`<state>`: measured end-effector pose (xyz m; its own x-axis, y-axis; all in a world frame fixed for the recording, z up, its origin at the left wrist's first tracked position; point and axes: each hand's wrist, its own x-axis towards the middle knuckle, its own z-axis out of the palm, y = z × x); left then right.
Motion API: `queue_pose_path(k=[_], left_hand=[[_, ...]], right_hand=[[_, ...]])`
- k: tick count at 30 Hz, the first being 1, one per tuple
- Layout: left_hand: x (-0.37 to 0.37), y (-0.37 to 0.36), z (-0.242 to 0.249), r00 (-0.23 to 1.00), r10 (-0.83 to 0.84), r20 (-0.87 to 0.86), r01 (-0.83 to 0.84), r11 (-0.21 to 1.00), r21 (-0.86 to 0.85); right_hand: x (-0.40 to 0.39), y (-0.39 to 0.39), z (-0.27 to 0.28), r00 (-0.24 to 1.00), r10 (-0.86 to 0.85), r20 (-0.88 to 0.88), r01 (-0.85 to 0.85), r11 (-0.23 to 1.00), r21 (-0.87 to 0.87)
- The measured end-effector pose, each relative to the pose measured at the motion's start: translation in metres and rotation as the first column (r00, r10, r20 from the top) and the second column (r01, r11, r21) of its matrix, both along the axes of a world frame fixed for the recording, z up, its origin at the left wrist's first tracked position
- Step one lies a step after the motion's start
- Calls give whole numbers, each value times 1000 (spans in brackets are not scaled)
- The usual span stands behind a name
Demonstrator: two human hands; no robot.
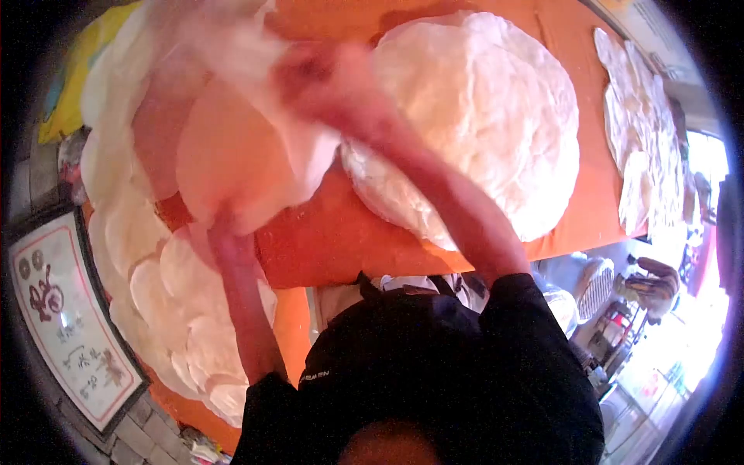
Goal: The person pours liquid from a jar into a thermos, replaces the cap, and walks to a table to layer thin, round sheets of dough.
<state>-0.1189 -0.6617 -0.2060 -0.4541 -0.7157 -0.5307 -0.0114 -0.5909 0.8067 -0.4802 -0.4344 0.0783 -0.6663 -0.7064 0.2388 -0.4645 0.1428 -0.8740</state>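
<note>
A thin, round, pale flatbread sheet (236,147), limp and almost see-through, is stretched over the left part of the orange-covered table. My left hand (225,222) is closed on its near edge, with the fingertips partly hidden by the sheet. Farther away, my right hand (322,77) is curled like a fist at the sheet's upper right side and blurred by motion. White folds of the sheet trail from it. Under my right forearm lies a big round stack of flatbreads (480,116).
Overlapping thin rounds (186,333) cover the table's left side. More flatbreads (642,139) lie at the far right on the orange cloth (333,240). A framed sign (76,318) leans at the left near a yellow item (77,81). Assorted goods (612,318) stand beyond the table's right edge.
</note>
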Motion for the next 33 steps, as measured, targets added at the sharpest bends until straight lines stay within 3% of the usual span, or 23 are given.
queue_pose_path(k=[1,2,3,4,6,8,9,10,11,12,14,16,18,21,22,24,26,27,28,30,31,33], left_hand=[[28,-32,-30,1000,-13,3,14,1000,-20],[0,2,43,993,33,-116,-30,999,32],[-33,41,124,970,83,-230,-63,994,93],[-24,31,130,984,79,-160,-69,995,66],[-9,4,141,997,72,-16,-72,997,14],[2,-33,148,1000,-8,9,8,1000,-6],[3,-48,156,999,-49,22,49,999,-18],[-11,-61,171,990,-46,134,59,994,-95],[-41,-47,213,994,-91,67,102,977,-185],[-71,-33,255,990,-139,-1,133,953,-273],[-142,19,328,945,-305,-116,216,852,-477],[-203,19,353,929,-347,133,350,695,-629],[-238,73,394,823,-528,209,494,484,-723],[-299,166,352,705,-409,579,565,-169,-808],[-313,196,332,686,-368,628,541,-320,-778],[-324,269,278,564,-360,743,510,-556,-656],[-316,337,225,312,-288,905,492,-766,-413],[-304,364,204,174,-241,955,462,-836,-295],[-291,381,189,177,-262,949,455,-833,-315],[-263,394,169,379,-395,837,461,-704,-541],[-249,397,162,499,-465,731,428,-602,-674],[-235,397,138,520,-554,650,417,-499,-760]], right_hand=[[-31,22,-16,941,-4,339,79,975,-208],[-55,48,7,974,-205,95,218,963,-156],[-107,80,-35,860,-39,509,251,900,-356],[-113,122,-5,801,-420,427,528,832,-172],[-120,184,9,746,-516,421,610,783,-122],[-139,249,-23,663,-644,382,710,702,-49],[-151,289,-54,656,-615,437,695,719,-33],[-152,314,-72,585,-709,393,738,667,105],[-151,346,-91,602,-673,429,663,721,201],[-137,345,-92,488,-773,405,699,624,349],[-112,363,-92,515,-689,510,608,713,348],[-89,365,-82,527,-720,450,642,685,344],[-77,369,-73,539,-747,388,685,657,313],[-70,392,-71,549,-789,276,775,604,187],[-71,400,-66,529,-819,224,808,567,164],[-67,411,-47,500,-845,189,849,521,83],[-59,415,-32,470,-875,114,878,477,37],[-53,414,-25,475,-879,-38,879,472,74],[-48,410,-26,506,-849,-151,862,499,84],[-33,391,-31,564,-745,-355,818,562,121],[-27,378,-26,635,-512,-579,744,607,280],[-18,358,-60,782,-230,-579,554,682,477]])
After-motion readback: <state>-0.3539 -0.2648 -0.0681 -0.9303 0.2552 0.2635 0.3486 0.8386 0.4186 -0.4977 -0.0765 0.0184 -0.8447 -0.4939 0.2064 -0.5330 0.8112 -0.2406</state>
